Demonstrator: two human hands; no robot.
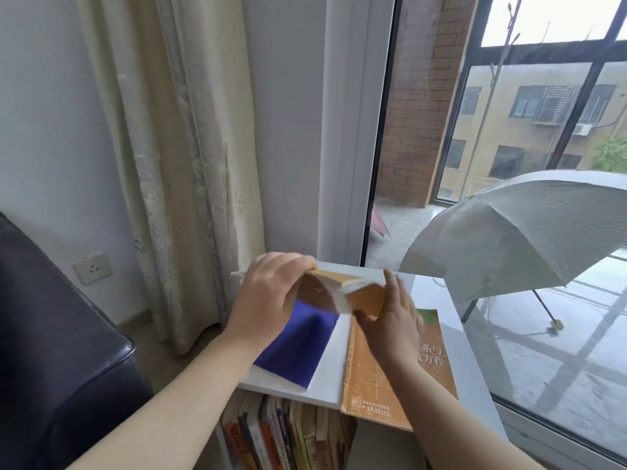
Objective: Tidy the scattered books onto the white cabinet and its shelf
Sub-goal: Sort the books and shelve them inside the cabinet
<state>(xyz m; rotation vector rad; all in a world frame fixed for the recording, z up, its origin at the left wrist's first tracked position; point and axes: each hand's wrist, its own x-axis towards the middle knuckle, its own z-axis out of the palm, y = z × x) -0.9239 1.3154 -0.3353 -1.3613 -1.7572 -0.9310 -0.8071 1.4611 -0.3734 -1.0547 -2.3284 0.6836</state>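
Observation:
Both hands hold a tan book (342,293) above the white cabinet (471,378). My left hand (268,293) grips its left end with curled fingers; my right hand (393,320) presses against its right end, fingers fairly straight. The book looks blurred. Under it, on the cabinet top, lies a blue-and-white book (298,347), and to its right an orange book (376,378) with printed characters that overhangs the front edge. Several books (288,432) stand upright on the shelf below.
A dark leather sofa arm (57,351) is close on the left. A cream curtain (176,164) hangs behind the cabinet. To the right is a glass window (543,334), with an open grey umbrella (529,232) on the balcony outside.

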